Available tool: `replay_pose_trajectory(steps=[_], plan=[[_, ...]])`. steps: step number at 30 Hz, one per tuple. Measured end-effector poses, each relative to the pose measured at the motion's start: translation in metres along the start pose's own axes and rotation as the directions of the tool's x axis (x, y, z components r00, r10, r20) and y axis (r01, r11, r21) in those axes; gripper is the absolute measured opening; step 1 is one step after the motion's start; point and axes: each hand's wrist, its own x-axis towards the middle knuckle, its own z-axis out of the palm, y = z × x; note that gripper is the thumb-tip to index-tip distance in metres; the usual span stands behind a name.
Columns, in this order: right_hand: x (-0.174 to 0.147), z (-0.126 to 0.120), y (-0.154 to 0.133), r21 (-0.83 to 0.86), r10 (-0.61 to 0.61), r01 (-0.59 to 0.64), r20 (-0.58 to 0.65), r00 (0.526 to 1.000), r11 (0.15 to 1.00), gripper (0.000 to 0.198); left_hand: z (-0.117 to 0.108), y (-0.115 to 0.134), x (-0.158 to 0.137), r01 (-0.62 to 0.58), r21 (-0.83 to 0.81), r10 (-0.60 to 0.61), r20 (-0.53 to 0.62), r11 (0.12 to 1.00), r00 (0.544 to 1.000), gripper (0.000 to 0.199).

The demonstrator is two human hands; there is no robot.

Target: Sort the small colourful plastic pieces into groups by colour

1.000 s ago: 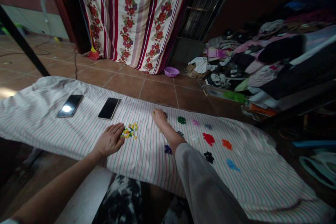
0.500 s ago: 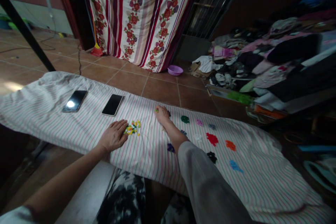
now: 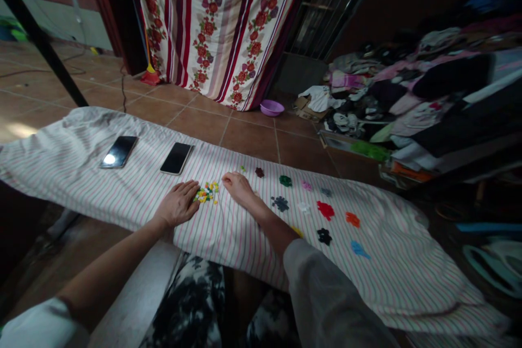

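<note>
beside mixed pieces (image 3: 209,192), left hand (image 3: 176,204) lies flat, right hand (image 3: 240,187) seems pinched.

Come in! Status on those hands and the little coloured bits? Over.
Left hand flat on striped cloth, beside mixed coloured bits. Right hand just right of them, fingers bunched; can't tell if holding any. Right forearm partly hides yellow pile.

looks like home: floral curtain (image 3: 224,38), heaped clothes (image 3: 451,80), broom (image 3: 150,75), tiled floor (image 3: 248,136)
</note>
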Motion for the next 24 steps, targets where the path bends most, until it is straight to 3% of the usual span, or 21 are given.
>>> replay_pose_trajectory(steps=[8,24], plan=[[-0.013,0.022,-0.018,-0.049,-0.009,0.013,0.096,0.995,0.999,0.018,0.003,-0.002,0.000,-0.011,0.025,0.011,-0.017,1.000,1.000,0.045],[-0.026,0.034,-0.017,0.007,-0.050,0.050,-0.031,0.998,0.999,0.016,0.008,-0.005,-0.002,-0.038,0.023,0.039,-0.062,0.999,0.997,0.044]])
